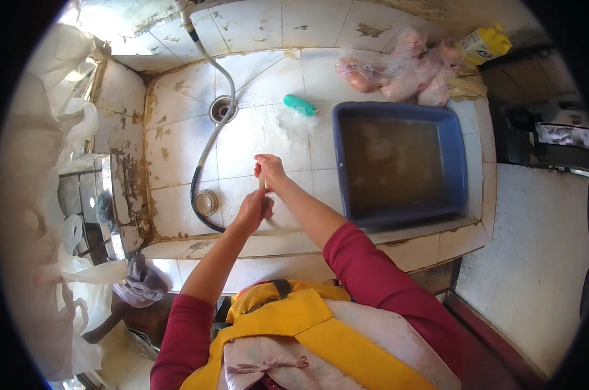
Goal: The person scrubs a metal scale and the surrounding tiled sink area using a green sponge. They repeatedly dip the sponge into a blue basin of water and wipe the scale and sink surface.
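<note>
Over the white tiled basin floor (240,139), my two hands are close together. My left hand (253,209) is closed around a slender pale object (261,181), which runs up to my right hand (271,169). My right hand's fingers are curled at its upper end. The fingers hide most of this object, so I cannot tell what it is. Left of my hands, a grey hose (228,80) curves down across the basin. Its black section passes behind my left forearm. A round drain cover (206,202) lies beside that section.
A blue plastic tub (339,161) of murky brown water sits at right. Behind it are clear bags of raw meat (397,73), a rubber glove (467,90) and a yellow bottle (484,45). A teal plastic object (299,105) lies near the drain (222,109). Plastic bags (31,161) hang at left.
</note>
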The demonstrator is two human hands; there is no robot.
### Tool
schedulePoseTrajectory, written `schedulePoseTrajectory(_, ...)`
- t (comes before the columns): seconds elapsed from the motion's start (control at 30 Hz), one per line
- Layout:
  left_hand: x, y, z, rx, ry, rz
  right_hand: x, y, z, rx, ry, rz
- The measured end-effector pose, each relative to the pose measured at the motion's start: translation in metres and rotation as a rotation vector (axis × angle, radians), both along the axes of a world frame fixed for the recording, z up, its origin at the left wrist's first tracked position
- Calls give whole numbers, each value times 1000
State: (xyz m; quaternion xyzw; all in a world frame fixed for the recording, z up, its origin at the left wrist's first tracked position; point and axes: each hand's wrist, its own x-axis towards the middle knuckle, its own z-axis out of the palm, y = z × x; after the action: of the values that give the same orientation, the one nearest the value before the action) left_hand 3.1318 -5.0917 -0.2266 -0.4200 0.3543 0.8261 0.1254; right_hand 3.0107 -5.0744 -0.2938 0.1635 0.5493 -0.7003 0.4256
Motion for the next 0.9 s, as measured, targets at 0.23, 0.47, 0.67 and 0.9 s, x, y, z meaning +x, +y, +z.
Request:
schedulePoseTrajectory(0.23,2,29,91,44,81,-98,-39,16,-31,485,632,713)
schedulePoseTrajectory(0.47,21,-2,21,-189,-221,293,40,15,44,81,-204,683)
schedulePoseTrajectory(0.67,51,-42,-9,-609,137,-913,30,100,3,298,835,957)
schedulePoseTrajectory(0.9,119,-157,-77,-1428,-662,-726,46,146,43,276,1063,1763)
